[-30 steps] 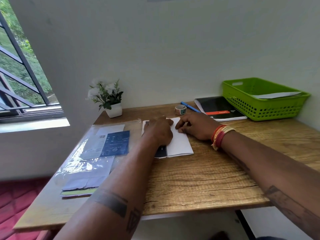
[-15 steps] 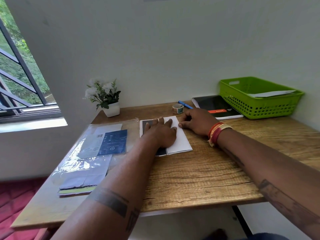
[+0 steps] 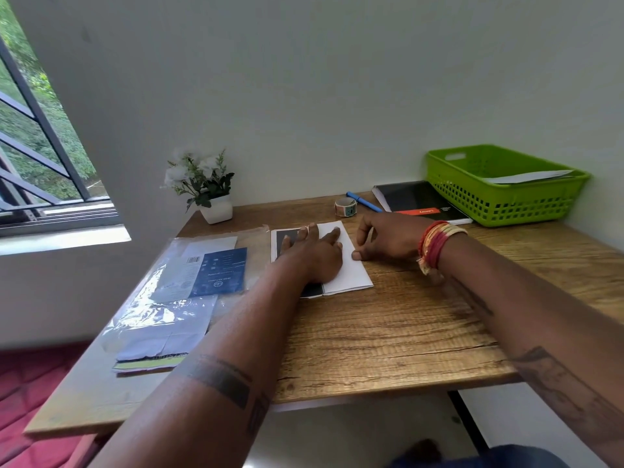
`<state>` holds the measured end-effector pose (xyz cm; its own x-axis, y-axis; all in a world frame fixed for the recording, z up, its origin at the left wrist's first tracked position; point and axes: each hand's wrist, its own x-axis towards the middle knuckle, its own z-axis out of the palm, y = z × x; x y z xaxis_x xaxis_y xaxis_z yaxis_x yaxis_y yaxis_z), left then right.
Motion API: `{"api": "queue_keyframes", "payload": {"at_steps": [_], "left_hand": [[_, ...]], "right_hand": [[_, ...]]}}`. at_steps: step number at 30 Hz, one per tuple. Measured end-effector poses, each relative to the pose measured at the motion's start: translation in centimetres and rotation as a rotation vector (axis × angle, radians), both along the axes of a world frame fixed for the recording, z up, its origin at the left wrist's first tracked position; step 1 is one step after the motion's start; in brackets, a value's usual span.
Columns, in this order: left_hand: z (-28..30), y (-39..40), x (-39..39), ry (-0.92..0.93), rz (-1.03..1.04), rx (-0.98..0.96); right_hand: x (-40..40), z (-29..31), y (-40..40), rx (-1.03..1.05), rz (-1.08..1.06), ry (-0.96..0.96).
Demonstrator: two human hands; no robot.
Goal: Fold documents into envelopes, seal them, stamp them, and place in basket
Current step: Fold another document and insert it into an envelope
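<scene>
Pale green walls close in on a wooden desk (image 3: 388, 332) beside a barred window (image 3: 40, 157) that looks out on foliage. At the desk's left side lies a clear plastic sleeve (image 3: 162, 298) holding envelopes and a dark blue card, its glossy film catching the daylight. Behind it, against the wall, stands a small white pot of white flowers (image 3: 206, 187).

At centre, a folded document (image 3: 351, 271) lies flat on the wood, white on its right half, with a dark printed panel showing on the left. The person's left hand (image 3: 310, 255) lies palm down across it, fingers straight and spread, pressing the paper to the desk. The right hand (image 3: 388, 236), wrist ringed with red and orange threads, rests just to the document's right; its fingers are loosely curled, and the thumb tip touches the paper's right edge. Whether the fingers pinch that edge cannot be told.

Beyond the hands, near the wall, sit a small roll of stamps (image 3: 345, 207), a blue pen (image 3: 363, 201) and a black notebook (image 3: 418, 202) with a red strip. At far right, a green basket (image 3: 499, 197) stands in the corner, touching the notebook's edge, with a white envelope (image 3: 530, 176) lying inside it.
</scene>
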<state>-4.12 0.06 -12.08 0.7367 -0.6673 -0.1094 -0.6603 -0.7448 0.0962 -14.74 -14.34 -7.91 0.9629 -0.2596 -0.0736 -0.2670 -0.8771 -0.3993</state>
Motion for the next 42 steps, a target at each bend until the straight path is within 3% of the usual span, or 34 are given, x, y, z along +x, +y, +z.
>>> {"api": "queue_keyframes", "payload": {"at_steps": [14,18,21,29,42], "left_hand": [[0.0,0.1,-0.1,0.005,0.000,-0.006],[0.0,0.2,-0.2,0.002,-0.005,-0.011],[0.0,0.2,-0.2,0.003,-0.010,-0.011],[0.2,0.1,-0.3,0.017,-0.005,-0.001],[0.3,0.2,-0.5,0.029,0.003,-0.010]], "right_hand": [[-1.2,1.4,-0.5,0.002,0.178,0.292],[-1.6,0.4,-1.6,0.138,0.222,0.109],[-1.7,-0.3,-1.9,0.045,0.220,-0.031],[-0.1,-0.7,0.2,-0.238,0.123,-0.041],[6.2,-1.9,-0.8,-0.395,0.049,-0.029]]}}
